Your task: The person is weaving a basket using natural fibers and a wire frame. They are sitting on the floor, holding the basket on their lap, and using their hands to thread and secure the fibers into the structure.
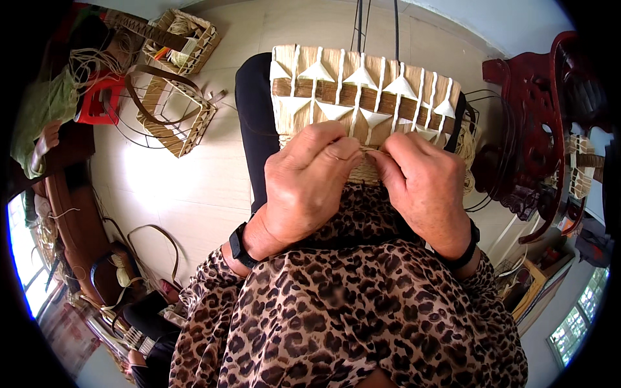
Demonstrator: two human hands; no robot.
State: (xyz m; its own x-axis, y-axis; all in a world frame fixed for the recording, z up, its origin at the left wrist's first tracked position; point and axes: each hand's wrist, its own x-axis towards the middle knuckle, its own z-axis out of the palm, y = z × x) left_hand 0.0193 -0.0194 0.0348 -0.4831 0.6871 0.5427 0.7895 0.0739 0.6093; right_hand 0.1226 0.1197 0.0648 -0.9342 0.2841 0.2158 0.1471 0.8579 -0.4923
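Note:
On my lap rests a woven basket [352, 97], its side banded in tan and brown with white cords and white triangles. My left hand [304, 184] is closed at the near edge of this panel, thumb and fingertips pinched together. Right beside it, my right hand [424, 187] pinches at the same edge, the two sets of fingertips nearly meeting. Between them runs a strand of tan straw cord [370, 150], which both hands seem to grip. Rows of twisted straw [365, 173] show just below the fingers. Each wrist wears a black band.
Partly made wire-frame baskets [174, 119] stand on the tiled floor at the left, near a red stool [100, 97]. Another person's hand [48, 137] shows at the far left. A carved dark-red wooden chair [527, 116] stands at the right. Loose straw [467, 152] hangs beside my right knee.

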